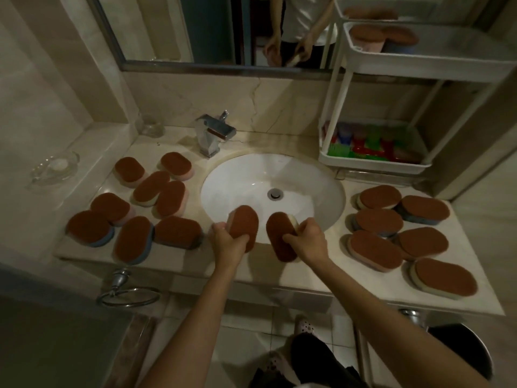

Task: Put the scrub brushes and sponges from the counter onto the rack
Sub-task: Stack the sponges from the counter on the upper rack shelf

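Note:
My left hand [228, 242] grips an oval sponge [244, 224] with a brown scouring top and pink base, held over the front rim of the sink. My right hand [307, 242] grips a second brown-topped sponge [279, 236], cream underneath, beside it. Several more such sponges lie on the counter left of the sink [134, 239] and right of it [376, 249]. The white tiered rack [428, 71] stands at the back right; its upper tray holds two sponges [366, 33], its lower tray colourful scrub brushes [361, 145].
A white sink basin [307, 180] with a chrome faucet [212, 134] sits mid-counter. A glass soap dish [56, 166] and a glass cup [151, 126] stand at the back left. A mirror [212, 29] hangs above. A towel ring [128, 295] hangs below the counter edge.

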The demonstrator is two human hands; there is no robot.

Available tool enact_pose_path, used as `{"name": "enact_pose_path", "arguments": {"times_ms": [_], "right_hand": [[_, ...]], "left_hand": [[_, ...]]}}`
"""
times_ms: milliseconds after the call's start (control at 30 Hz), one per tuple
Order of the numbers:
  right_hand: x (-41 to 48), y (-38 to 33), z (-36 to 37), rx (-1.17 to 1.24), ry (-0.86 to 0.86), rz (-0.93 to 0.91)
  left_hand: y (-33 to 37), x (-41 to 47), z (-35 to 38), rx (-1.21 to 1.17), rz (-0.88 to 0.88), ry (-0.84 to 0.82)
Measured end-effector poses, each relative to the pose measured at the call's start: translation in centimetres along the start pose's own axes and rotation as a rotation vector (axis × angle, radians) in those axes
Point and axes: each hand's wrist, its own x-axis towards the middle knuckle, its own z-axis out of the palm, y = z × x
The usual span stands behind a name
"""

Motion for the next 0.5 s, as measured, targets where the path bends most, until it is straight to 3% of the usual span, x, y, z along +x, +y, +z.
{"name": "enact_pose_path", "arguments": {"times_ms": [367, 500], "right_hand": [[3.1, -5.9, -15.7, 0.355, 0.356, -0.211], [4.6, -8.2, -21.0, 0.393, 0.474, -0.284]], "left_hand": [[17.8, -4.0, 6.2, -0.360, 0.309, -0.208], [23.9, -5.4, 8.3, -0.381, 0.404, -0.231]]}}
